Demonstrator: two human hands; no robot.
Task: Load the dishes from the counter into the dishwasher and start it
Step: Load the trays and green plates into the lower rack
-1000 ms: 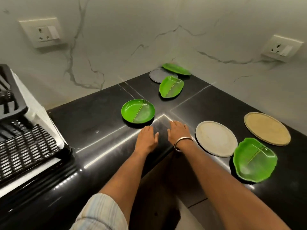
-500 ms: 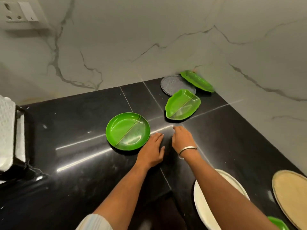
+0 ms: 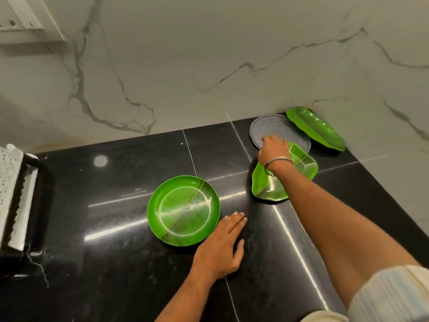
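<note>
Left hand: the left hand (image 3: 220, 246) lies flat on the black counter (image 3: 111, 252), near centre, fingers straight and together, thumb out to the right, holding nothing; its fingertips sit just beside the near right rim of the round plate.
Right sleeve: a pale striped sleeve (image 3: 392, 296) shows at the near right corner, with the bare forearm running from it up to the far right.
Round plate: a green round plate (image 3: 183, 210) with a leaf pattern sits flat on the counter at centre, just left of the left hand.
Rack: a white perforated rack (image 3: 11, 194) on a dark base stands at the left edge, well apart from the plates.
Leaf plate: a green leaf plate (image 3: 267, 187) with a wavy edge lies right of centre, beyond the round plate, partly under the right wrist.
Right hand: the right hand (image 3: 274, 148), a thin bangle on its wrist, reaches over the leaf plate to the near edge of the grey plate; whether its fingers grip that edge cannot be told, since the back of the hand hides them.
Grey plate: a speckled grey plate (image 3: 274, 129) lies flat by the far wall, its near right part overlapped by the leaf plate.
Long dish: a green long dish (image 3: 315, 129) lies in the far right corner, tilted, its left end over the grey plate's rim.
Wall: white marble wall (image 3: 209, 54) with grey veins; a socket (image 3: 21, 24) sits at the far left.
</note>
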